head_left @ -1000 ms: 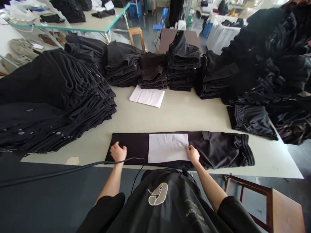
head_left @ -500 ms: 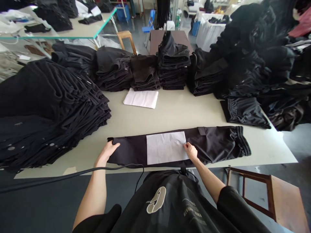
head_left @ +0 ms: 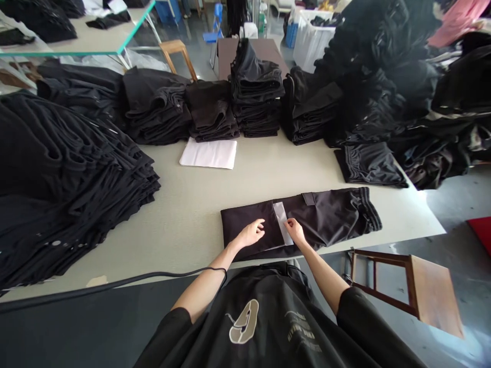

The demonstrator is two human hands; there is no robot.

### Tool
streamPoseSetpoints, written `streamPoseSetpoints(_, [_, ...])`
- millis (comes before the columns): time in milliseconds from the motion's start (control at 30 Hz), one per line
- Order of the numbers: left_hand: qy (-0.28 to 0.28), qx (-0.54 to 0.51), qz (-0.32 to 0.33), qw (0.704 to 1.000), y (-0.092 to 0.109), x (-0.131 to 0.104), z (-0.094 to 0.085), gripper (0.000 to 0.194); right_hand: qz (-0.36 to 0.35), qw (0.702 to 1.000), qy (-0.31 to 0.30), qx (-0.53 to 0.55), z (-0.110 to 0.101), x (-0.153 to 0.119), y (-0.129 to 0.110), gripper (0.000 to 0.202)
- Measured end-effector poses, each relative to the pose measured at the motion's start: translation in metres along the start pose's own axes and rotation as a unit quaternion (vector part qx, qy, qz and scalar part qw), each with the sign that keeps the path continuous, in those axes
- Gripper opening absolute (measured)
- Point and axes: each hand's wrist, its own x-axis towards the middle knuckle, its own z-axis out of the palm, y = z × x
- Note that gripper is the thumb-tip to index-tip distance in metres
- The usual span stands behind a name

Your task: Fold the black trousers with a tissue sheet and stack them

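Trouser leg (head_left: pixel 245 217) has folded rightward over the paper (head_left: pixel 281 219). I find the left hand (head_left: pixel 251 233) spread, empty, over that leg; the right hand (head_left: pixel 295 231), nearer the waistband (head_left: pixel 370 209), narrowed at the paper's edge, hold unclear. Trousers (head_left: pixel 328 217) lie lengthwise along the table (head_left: pixel 184 204).

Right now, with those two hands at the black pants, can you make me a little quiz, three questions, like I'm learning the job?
1. True or false: the left hand is over the folded-over part of the black pants.

2. Pick one: what shows between the edge of the fold and the right hand?
A) a red cup
B) a strip of white sheet
C) a wooden ruler

3. Fill the gap: the gathered waistband lies at the ______ end of the pants, as you see it in the picture.

Key:
1. True
2. B
3. right
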Motion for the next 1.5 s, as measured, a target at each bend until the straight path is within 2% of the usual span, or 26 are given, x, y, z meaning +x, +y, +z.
streamPoseSetpoints(133, [0.108, 0.116, -0.005, 0.987, -0.036, -0.007, 0.0, 0.039, -0.054, 0.997, 0.046, -0.035, -0.003, -0.009, -0.003, 0.034])
streamPoseSetpoints(233, [0.146, 0.128, -0.026, 0.981, -0.05, -0.01, -0.005, 0.036, -0.1, 0.991, -0.009, -0.085, 0.003, -0.014, -0.021, 0.031])
streamPoseSetpoints(300, [0.169, 0.129, -0.023, 0.977, -0.053, -0.011, -0.004, 0.035, -0.077, 0.99, -0.053, -0.105, 0.011, -0.015, -0.038, 0.034])
streamPoseSetpoints(367, [0.193, 0.133, -0.011, 0.972, -0.052, -0.011, -0.002, 0.034, -0.041, 0.99, -0.073, -0.111, 0.019, -0.013, -0.054, 0.039])
streamPoseSetpoints(500, [0.217, 0.134, -0.005, 0.967, -0.048, -0.013, 0.007, 0.034, -0.003, 0.992, -0.054, -0.115, 0.031, -0.01, -0.068, 0.042])
streamPoseSetpoints(567, [0.216, 0.127, -0.012, 0.968, -0.047, -0.015, 0.012, 0.034, 0.013, 0.993, -0.034, -0.11, 0.033, -0.01, -0.066, 0.047])
streamPoseSetpoints(633, [0.212, 0.119, -0.018, 0.97, -0.047, -0.017, 0.016, 0.035, 0.016, 0.994, -0.03, -0.102, 0.033, -0.01, -0.063, 0.042])
streamPoseSetpoints(733, [0.212, 0.111, -0.022, 0.971, -0.05, -0.02, 0.021, 0.035, 0.006, 0.994, -0.051, -0.095, 0.03, -0.006, -0.056, 0.027])
streamPoseSetpoints(833, [0.216, 0.112, -0.021, 0.97, -0.057, -0.022, 0.023, 0.035, 0.003, 0.995, -0.068, -0.077, 0.021, 0.001, -0.047, 0.024])
streamPoseSetpoints(1000, [0.184, 0.178, -0.073, 0.964, -0.068, -0.024, 0.023, 0.035, 0.009, 0.997, -0.054, -0.059, 0.01, 0.007, -0.036, 0.026])
streamPoseSetpoints(1133, [0.185, 0.244, -0.104, 0.946, -0.064, -0.025, 0.021, 0.032, 0.01, 0.998, -0.028, -0.061, 0.014, 0.002, -0.039, 0.03])
streamPoseSetpoints(1233, [0.242, 0.274, -0.074, 0.928, -0.06, -0.023, 0.02, 0.036, -0.002, 0.998, -0.015, -0.061, 0.017, -0.005, -0.039, 0.029])
streamPoseSetpoints(1333, [0.288, 0.286, -0.024, 0.914, -0.064, -0.021, 0.023, 0.046, -0.008, 0.998, 0.002, -0.064, 0.018, -0.009, -0.034, 0.029])
streamPoseSetpoints(1500, [0.264, 0.295, 0.006, 0.918, -0.083, -0.023, 0.037, 0.057, -0.002, 0.997, 0.028, -0.069, 0.019, -0.011, -0.028, 0.032])
